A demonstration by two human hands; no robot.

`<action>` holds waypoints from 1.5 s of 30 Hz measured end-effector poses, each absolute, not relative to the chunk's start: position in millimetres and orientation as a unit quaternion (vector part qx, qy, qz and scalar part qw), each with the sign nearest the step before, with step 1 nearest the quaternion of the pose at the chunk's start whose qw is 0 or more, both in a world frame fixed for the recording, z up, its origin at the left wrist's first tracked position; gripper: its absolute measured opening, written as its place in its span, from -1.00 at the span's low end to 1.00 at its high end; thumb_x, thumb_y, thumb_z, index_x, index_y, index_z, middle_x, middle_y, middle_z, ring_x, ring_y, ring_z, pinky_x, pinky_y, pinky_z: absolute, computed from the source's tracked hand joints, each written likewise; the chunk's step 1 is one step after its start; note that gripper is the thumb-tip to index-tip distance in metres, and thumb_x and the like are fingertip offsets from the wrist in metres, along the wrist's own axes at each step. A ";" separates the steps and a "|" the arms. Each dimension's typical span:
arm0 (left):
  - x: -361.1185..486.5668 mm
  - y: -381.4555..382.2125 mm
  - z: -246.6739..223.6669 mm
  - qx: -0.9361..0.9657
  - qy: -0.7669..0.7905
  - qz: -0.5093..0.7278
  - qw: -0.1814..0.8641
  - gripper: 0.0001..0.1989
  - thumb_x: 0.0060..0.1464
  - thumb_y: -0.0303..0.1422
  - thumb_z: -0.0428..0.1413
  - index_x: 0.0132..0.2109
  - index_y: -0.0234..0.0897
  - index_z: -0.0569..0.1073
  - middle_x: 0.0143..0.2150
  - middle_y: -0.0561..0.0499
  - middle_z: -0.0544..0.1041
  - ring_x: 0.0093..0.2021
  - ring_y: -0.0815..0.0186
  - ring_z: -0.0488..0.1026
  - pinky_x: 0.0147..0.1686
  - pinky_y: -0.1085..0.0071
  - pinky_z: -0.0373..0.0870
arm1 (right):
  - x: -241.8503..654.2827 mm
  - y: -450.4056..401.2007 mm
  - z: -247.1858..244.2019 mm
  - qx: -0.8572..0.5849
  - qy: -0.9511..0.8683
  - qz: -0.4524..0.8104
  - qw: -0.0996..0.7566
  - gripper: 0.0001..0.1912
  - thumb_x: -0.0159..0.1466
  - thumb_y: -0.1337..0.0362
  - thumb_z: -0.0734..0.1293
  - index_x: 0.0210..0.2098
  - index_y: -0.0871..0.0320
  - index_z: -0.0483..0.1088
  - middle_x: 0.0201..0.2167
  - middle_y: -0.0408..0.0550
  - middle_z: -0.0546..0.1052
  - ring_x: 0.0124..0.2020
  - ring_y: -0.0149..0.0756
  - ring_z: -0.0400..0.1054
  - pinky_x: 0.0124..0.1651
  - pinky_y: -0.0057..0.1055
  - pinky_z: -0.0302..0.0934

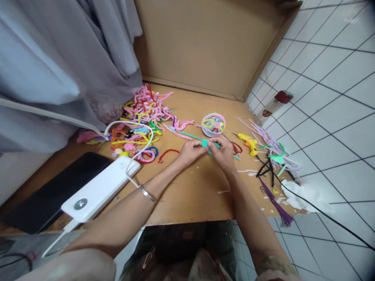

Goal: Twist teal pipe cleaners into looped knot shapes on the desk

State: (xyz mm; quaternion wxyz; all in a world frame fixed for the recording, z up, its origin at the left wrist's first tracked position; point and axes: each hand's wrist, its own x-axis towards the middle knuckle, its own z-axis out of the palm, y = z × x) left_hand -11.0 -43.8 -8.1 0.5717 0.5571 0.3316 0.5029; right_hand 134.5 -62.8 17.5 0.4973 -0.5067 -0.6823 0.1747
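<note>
Over the middle of the table my left hand [191,153] and my right hand [222,151] meet, their fingertips closed around a teal pipe cleaner [191,135]. A small coiled teal lump shows between the fingertips. One straight end of the stem runs out to the upper left, and a teal end sticks out below my right hand. A round tub [213,124] with coloured pieces stands just behind my hands. Close to my left hand lies a bent red pipe cleaner [166,153]; dark red loops [238,148] lie beside my right hand.
A heap of coloured pipe cleaners [149,105] fills the back left. At front left lie a white power bank [99,187] with cable and a black slab [58,191]. On the right are a yellow glue gun [247,142], lilac stems [263,136], a purple tassel [278,207] and white tissue [304,197].
</note>
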 end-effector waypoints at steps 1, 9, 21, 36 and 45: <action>-10.5 -43.6 -7.8 0.547 0.329 0.509 0.578 -0.70 -0.20 -0.18 0.36 -0.44 -0.33 0.54 -0.56 0.13 0.41 -0.50 0.44 0.26 -0.43 0.48 0.19 | 134.3 -62.8 17.8 -0.508 -0.674 0.187 0.503 -0.84 0.20 0.21 0.33 -0.45 0.11 0.49 -0.42 -0.07 0.50 -0.29 -0.21 0.38 -0.15 -0.26 0.26; -9.8 -41.7 -10.3 0.519 0.320 0.513 0.604 -0.64 -0.30 -0.16 0.42 -0.44 -0.36 0.57 -0.48 0.02 0.54 -0.45 0.39 0.39 -0.33 0.44 0.33 | 135.8 -59.0 19.7 -0.509 -0.639 0.261 0.515 -0.88 0.07 0.19 0.38 -0.52 0.09 0.47 -0.48 -0.12 0.48 -0.37 -0.27 0.34 -0.25 -0.32 0.24; -12.2 -40.6 -10.6 0.551 0.327 0.504 0.579 -0.69 -0.22 -0.15 0.35 -0.48 -0.34 0.56 -0.58 0.09 0.43 -0.53 0.45 0.23 -0.44 0.47 0.17 | 136.9 -59.5 20.5 -0.498 -0.630 0.316 0.505 -0.83 0.08 0.15 0.39 -0.48 0.12 0.47 -0.49 -0.14 0.48 -0.40 -0.31 0.34 -0.26 -0.35 0.24; -12.8 -43.2 -5.0 0.571 0.324 0.481 0.581 -0.60 -0.21 -0.06 0.32 -0.47 -0.34 0.48 -0.64 0.18 0.27 -0.58 0.50 0.12 -0.51 0.49 0.07 | 134.3 -58.6 19.9 -0.471 -0.576 0.395 0.539 -0.70 0.03 0.06 0.49 -0.48 0.14 0.43 -0.56 -0.19 0.44 -0.51 -0.42 0.26 -0.37 -0.43 0.20; -14.3 -41.1 -10.9 0.594 0.323 0.466 0.571 -0.57 -0.12 0.00 0.26 -0.47 -0.34 0.46 -0.63 0.13 0.31 -0.59 0.47 0.18 -0.53 0.49 0.06 | 135.2 -59.3 21.8 -0.471 -0.566 0.413 0.537 -0.66 0.01 0.02 0.49 -0.50 0.14 0.41 -0.57 -0.18 0.42 -0.53 -0.41 0.24 -0.41 -0.42 0.20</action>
